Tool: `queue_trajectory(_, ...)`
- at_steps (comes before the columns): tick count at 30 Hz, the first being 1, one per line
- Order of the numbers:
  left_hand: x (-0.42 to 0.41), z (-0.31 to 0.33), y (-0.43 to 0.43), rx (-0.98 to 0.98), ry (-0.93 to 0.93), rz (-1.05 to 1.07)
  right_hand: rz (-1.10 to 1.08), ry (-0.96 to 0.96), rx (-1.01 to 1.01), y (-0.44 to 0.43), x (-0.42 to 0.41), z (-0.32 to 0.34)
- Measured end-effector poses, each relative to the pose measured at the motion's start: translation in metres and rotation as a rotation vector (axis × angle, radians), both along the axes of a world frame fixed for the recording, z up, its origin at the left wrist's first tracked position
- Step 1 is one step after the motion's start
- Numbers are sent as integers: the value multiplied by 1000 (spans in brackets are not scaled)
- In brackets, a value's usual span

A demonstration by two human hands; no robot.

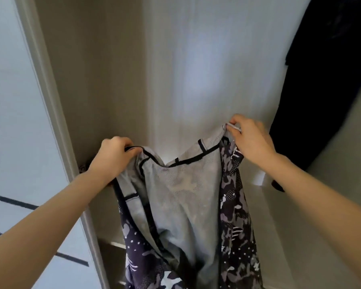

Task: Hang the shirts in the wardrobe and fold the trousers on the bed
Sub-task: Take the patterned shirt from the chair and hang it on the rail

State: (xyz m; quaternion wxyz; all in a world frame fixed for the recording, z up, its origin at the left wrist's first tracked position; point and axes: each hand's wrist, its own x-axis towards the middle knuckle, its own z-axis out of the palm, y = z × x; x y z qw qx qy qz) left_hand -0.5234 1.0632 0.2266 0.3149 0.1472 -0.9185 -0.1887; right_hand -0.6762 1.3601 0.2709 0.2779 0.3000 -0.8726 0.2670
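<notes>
Head view: a patterned garment [181,195] is held up inside the wardrobe [50,101], spread between the two hands and hanging well below them. The left hand [113,157] is clenched round a black-trimmed edge, the cloth bunched under its curled fingers [126,142]. The right hand [251,140] pinches the opposite corner between thumb and fingertips [236,119]. A small white piece [234,127] is caught in that pinch; whether it is a label or part of a hanger cannot be told.

Between the two sets of fingers the top edge sags in a shallow dip. A pale mesh inner side is turned towards the camera, and the camouflage print shows only along the flanks below each hand. Beyond the fingers stands the pale back panel [196,69]. Dark clothing [331,69] hangs above and outward of the right fingers.

No rail and no clear hanger are seen, so the hanging step is judged not yet done. Several faults are possible from here:

- The garment could be hung lining-out if it is not turned first.
- The corner could slip from the right pinch, since little cloth is taken there.
- The long tail below the fingers could snag on the wardrobe's lower edges.
- The dark clothing could be dragged if the right hand is swung outward.
</notes>
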Motion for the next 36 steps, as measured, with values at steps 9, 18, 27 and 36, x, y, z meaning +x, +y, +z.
queue_trajectory(9,-57,62,-42,-151,169,85,-386,274,306,27,-53,52)
queue_trajectory(18,-85,89,-51,-38,-21,402,-457,198,168,21,-87,67)
queue_trajectory(27,-118,99,-56,916,73,-39,-257,-122,-186,10,-124,51)
queue_trajectory(36,-132,150,-24,969,318,-282,-350,-354,-17,30,-142,47)
